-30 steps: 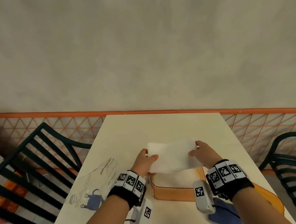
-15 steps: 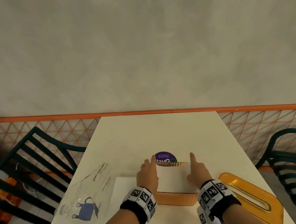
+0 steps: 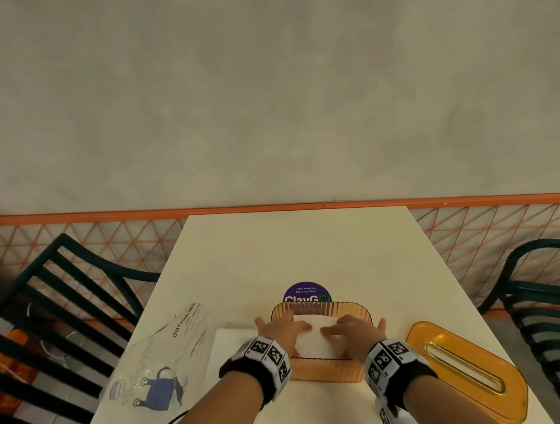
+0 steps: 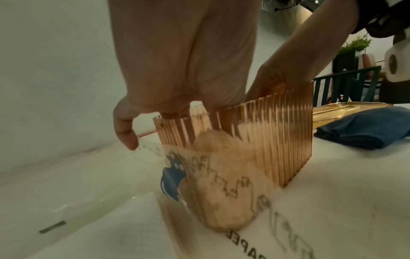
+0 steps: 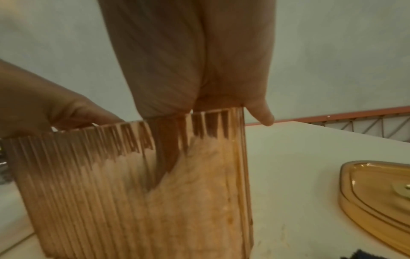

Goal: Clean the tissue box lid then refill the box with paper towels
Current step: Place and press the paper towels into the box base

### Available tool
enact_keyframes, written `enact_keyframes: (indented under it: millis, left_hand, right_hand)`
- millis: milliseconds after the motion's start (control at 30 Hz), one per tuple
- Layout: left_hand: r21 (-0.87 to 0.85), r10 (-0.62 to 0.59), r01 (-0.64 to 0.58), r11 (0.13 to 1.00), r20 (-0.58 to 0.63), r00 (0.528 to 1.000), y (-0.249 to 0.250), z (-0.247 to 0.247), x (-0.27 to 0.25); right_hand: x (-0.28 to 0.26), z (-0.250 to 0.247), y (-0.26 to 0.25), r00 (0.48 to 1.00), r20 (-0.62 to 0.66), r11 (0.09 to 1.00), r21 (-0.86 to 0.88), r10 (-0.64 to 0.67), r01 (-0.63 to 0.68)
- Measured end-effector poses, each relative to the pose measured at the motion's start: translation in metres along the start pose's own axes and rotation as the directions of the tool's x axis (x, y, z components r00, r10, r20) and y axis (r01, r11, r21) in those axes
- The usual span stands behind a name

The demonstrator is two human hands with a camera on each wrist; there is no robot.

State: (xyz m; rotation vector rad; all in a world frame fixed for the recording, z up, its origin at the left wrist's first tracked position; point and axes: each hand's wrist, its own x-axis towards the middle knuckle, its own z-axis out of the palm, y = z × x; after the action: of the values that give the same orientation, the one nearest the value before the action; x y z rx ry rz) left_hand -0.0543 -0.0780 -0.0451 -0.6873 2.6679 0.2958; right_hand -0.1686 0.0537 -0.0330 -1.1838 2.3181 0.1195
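Note:
An amber ribbed tissue box (image 3: 325,373) stands open on the table in front of me. A white stack of paper towels (image 3: 314,343) lies inside it. My left hand (image 3: 284,327) and right hand (image 3: 350,330) both reach into the box, fingers straight and pressing down on the stack. Through the ribbed wall (image 4: 266,140) the left wrist view shows my left fingers (image 4: 184,108) dipping inside. In the right wrist view my right fingers (image 5: 168,157) push into the towels. The amber lid (image 3: 468,368), with a long slot, lies flat to the right of the box.
A clear paper towel wrapper (image 3: 162,356) with blue print lies at the left, with more white towels (image 3: 229,343) beside the box. A folded blue cloth (image 4: 363,129) lies near the lid. A purple sticker (image 3: 306,293) is behind the box. Dark chairs (image 3: 59,318) flank the table.
A second ago both hands held the towel stack by its ends above the box. The stack has gone down into the box and both hands now lie flat on it.

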Motion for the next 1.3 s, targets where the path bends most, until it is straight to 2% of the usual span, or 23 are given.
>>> enact_keyframes:
  millis: [67, 100, 133, 167, 200, 233, 267, 300, 367, 433, 533, 667, 733, 933, 1000, 1067, 1133, 1233, 1300]
  left_hand:
    - [-0.014, 0.010, -0.011, 1.000, -0.026, 1.000, -0.002, -0.002, -0.003]
    - [-0.021, 0.025, -0.027, 0.999, -0.086, 0.996, -0.003, -0.003, -0.007]
    - [-0.026, 0.041, -0.047, 0.999, -0.202, 0.979, -0.005, -0.005, -0.011]
    - [-0.041, 0.038, -0.056, 0.998, -0.355, 0.934, -0.009, -0.006, -0.017]
    - [-0.085, -0.014, -0.033, 0.996, -0.494, 0.869, -0.015, -0.007, -0.024]
    - [-0.170, -0.123, 0.032, 0.985, -0.561, 0.818, -0.025, -0.005, -0.029]
    - [-0.281, -0.266, 0.125, 0.952, -0.546, 0.795, -0.038, -0.001, -0.034]
    - [-0.383, -0.407, 0.236, 0.893, -0.461, 0.789, -0.053, 0.007, -0.039]
    - [-0.482, -0.580, 0.433, 0.762, -0.210, 0.787, -0.079, 0.026, -0.045]
    - [-0.483, -0.627, 0.542, 0.688, -0.019, 0.779, -0.095, 0.045, -0.047]
    - [-0.459, -0.652, 0.619, 0.637, 0.107, 0.751, -0.100, 0.062, -0.047]
    - [-0.431, -0.678, 0.663, 0.612, 0.145, 0.720, -0.094, 0.068, -0.045]
    - [-0.430, -0.690, 0.652, 0.624, 0.088, 0.719, -0.090, 0.071, -0.045]
    - [-0.302, -0.665, 0.608, 0.735, -0.145, 0.732, -0.077, 0.076, -0.050]
    - [-0.314, -0.648, 0.585, 0.748, -0.148, 0.747, -0.075, 0.079, -0.049]
    - [-0.425, -0.665, 0.579, 0.696, -0.077, 0.743, -0.078, 0.079, -0.047]
    - [-0.603, -0.672, 0.548, 0.579, 0.027, 0.740, -0.082, 0.076, -0.045]
    - [-0.725, -0.668, 0.557, 0.405, 0.183, 0.722, -0.093, 0.064, -0.046]
    - [-0.764, -0.607, 0.540, 0.353, 0.252, 0.753, -0.100, 0.055, -0.046]
  right_hand:
    - [-0.001, 0.000, 0.001, 1.000, -0.006, 1.000, 0.010, -0.008, 0.008]
    - [-0.002, 0.000, 0.002, 1.000, -0.006, 1.000, 0.012, -0.011, 0.011]
    - [-0.003, -0.002, 0.004, 1.000, -0.011, 1.000, 0.020, -0.017, 0.017]
    - [-0.005, -0.004, 0.006, 0.999, -0.040, 0.998, 0.048, -0.025, 0.027]
    - [-0.007, -0.006, 0.009, 0.994, -0.100, 0.995, 0.087, -0.032, 0.040]
    - [-0.010, -0.006, 0.013, 0.981, -0.193, 0.991, 0.123, -0.032, 0.057]
    - [-0.013, -0.006, 0.017, 0.953, -0.301, 0.987, 0.142, -0.024, 0.069]
    - [-0.016, -0.006, 0.021, 0.915, -0.404, 0.986, 0.152, -0.002, 0.069]
    - [-0.020, -0.002, 0.025, 0.858, -0.504, 0.978, 0.207, 0.098, 0.010]
    - [-0.020, 0.003, 0.027, 0.873, -0.431, 0.942, 0.324, 0.227, -0.085]
    - [-0.015, 0.015, 0.027, 0.916, -0.271, 0.880, 0.451, 0.295, -0.150]
    - [-0.015, 0.023, 0.024, 0.917, -0.257, 0.879, 0.446, 0.305, -0.168]
    - [-0.015, 0.023, 0.022, 0.912, -0.283, 0.896, 0.413, 0.296, -0.163]
    - [-0.015, 0.025, 0.020, 0.898, -0.315, 0.903, 0.394, 0.307, -0.170]
    - [-0.015, 0.025, 0.020, 0.896, -0.319, 0.903, 0.396, 0.307, -0.168]
    - [-0.014, 0.025, 0.020, 0.896, -0.320, 0.904, 0.391, 0.309, -0.172]
    - [-0.013, 0.026, 0.020, 0.896, -0.318, 0.906, 0.383, 0.312, -0.179]
    - [-0.011, 0.027, 0.021, 0.901, -0.297, 0.899, 0.397, 0.317, -0.186]
    - [-0.010, 0.027, 0.021, 0.908, -0.275, 0.889, 0.420, 0.318, -0.184]
